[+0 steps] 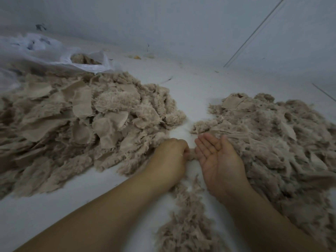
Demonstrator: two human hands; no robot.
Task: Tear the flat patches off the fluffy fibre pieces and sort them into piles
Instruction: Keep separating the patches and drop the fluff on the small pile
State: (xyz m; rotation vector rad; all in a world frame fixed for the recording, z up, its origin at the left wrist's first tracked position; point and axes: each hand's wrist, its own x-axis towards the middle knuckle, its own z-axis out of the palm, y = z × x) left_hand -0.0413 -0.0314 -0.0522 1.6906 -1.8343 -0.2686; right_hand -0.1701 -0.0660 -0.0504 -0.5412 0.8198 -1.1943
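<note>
A big heap of beige fluffy fibre pieces with flat woven patches (81, 122) covers the left of the white surface. A second beige heap (272, 139) lies on the right. Between them my left hand (169, 159) is curled round a small beige fluffy piece (190, 155). My right hand (218, 157) lies palm up beside it with straight fingers, its back against the right heap's edge, and holds nothing. A trail of fluffy fibre (187, 224) runs between my forearms toward the bottom edge.
A clear plastic bag (54, 55) holding more beige fibre lies at the back left, behind the left heap. The white surface (196, 91) meets a pale wall at the back. Small scraps lie near the wall.
</note>
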